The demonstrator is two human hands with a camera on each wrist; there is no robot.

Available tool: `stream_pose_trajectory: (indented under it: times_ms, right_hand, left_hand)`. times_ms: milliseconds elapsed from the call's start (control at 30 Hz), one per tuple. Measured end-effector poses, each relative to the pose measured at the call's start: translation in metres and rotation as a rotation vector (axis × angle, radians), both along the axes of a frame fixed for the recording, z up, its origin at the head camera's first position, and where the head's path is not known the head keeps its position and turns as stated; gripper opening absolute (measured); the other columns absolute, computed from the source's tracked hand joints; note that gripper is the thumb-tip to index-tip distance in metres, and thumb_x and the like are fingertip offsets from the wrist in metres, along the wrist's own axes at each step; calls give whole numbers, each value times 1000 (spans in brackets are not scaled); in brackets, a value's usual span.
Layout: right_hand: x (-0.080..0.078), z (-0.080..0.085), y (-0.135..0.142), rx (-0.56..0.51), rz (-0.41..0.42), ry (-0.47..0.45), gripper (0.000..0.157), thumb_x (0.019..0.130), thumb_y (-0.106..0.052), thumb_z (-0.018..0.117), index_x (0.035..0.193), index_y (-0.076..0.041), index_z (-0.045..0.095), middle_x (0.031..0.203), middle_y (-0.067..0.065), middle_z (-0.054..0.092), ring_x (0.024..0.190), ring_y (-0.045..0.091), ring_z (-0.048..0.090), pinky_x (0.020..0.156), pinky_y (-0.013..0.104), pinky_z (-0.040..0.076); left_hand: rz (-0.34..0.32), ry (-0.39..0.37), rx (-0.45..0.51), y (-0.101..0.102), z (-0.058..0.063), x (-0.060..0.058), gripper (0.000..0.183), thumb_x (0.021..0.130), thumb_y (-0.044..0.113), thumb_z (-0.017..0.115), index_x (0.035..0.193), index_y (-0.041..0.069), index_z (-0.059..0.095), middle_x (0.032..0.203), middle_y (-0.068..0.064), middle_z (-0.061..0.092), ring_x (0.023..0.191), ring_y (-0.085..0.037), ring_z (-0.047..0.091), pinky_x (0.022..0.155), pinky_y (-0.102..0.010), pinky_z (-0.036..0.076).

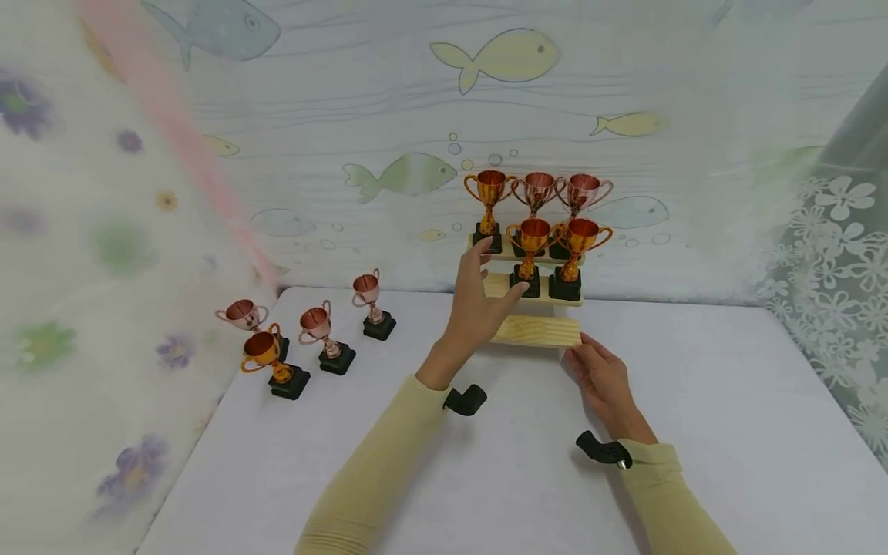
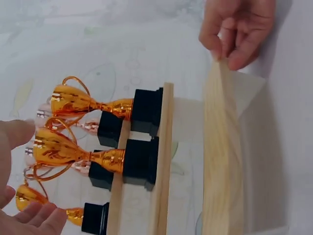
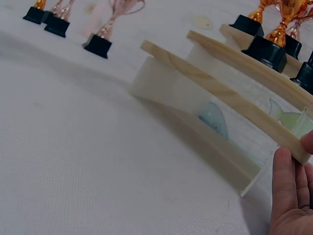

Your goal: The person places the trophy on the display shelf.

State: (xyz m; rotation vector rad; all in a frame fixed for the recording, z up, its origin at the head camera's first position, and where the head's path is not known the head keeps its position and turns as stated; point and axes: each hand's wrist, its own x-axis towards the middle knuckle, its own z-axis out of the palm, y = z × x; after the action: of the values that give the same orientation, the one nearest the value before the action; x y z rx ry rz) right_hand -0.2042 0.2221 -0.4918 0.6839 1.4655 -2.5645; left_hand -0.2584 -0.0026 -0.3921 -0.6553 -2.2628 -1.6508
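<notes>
A three-tier wooden display stand [image 1: 537, 331] with clear side panels stands by the back wall. Its top tier bears one gold trophy [image 1: 489, 189] and two rose-gold trophies [image 1: 584, 187]; two more gold trophies [image 1: 533, 236] stand on the middle tier, and the lowest board [image 2: 222, 161] is bare. My left hand [image 1: 479, 304] is raised at the stand's left side, fingers spread and thumb near the left middle-tier trophy's black base. With thumb and fingers, my right hand [image 1: 605, 379] pinches the right end of the lowest board, as the right wrist view also shows.
On the white table [image 1: 513, 478], left of the stand, are a gold trophy [image 1: 280, 370] and three rose-gold ones [image 1: 326, 339], all on black bases. Behind the stand hangs a fish-print cloth [image 1: 312, 139]; a lace curtain [image 1: 842, 254] borders the right side.
</notes>
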Motion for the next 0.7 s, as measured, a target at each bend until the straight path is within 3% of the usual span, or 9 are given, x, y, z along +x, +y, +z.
stream_pose_trajectory:
  times_ms: [233, 400, 567, 700]
  right_hand:
    - [-2, 0, -1, -8, -7, -11, 56, 105, -8, 49, 158, -3, 31, 123, -3, 57, 105, 1, 64, 100, 15, 50]
    - [-2, 2, 0, -41, -13, -15, 55, 104, -6, 51, 156, -4, 33, 119, -4, 59, 104, 2, 65, 99, 16, 51]
    - [-1, 3, 0, -48, -18, -18, 51, 104, -5, 52, 153, -4, 37, 121, -3, 58, 104, 2, 64, 99, 16, 51]
    - [0, 2, 0, -51, -20, -29, 51, 104, -5, 51, 153, -6, 37, 126, -2, 55, 104, 1, 64, 99, 16, 50]
  left_hand:
    - [76, 204, 53, -45, 9, 23, 57, 98, 12, 67, 148, 1, 42, 145, -17, 48, 130, -32, 50, 108, -48, 48]
    - [167, 278, 94, -94, 11, 51, 52, 94, 4, 68, 143, 3, 49, 140, -15, 53, 127, -25, 52, 108, -41, 49]
    - [297, 400, 172, -150, -5, 83, 53, 83, -10, 71, 134, -7, 55, 134, -21, 54, 126, -26, 52, 108, -36, 48]
    - [471, 447, 181, -188, -20, 110, 53, 75, -17, 69, 125, -18, 52, 133, -13, 54, 126, -22, 51, 110, -32, 45]
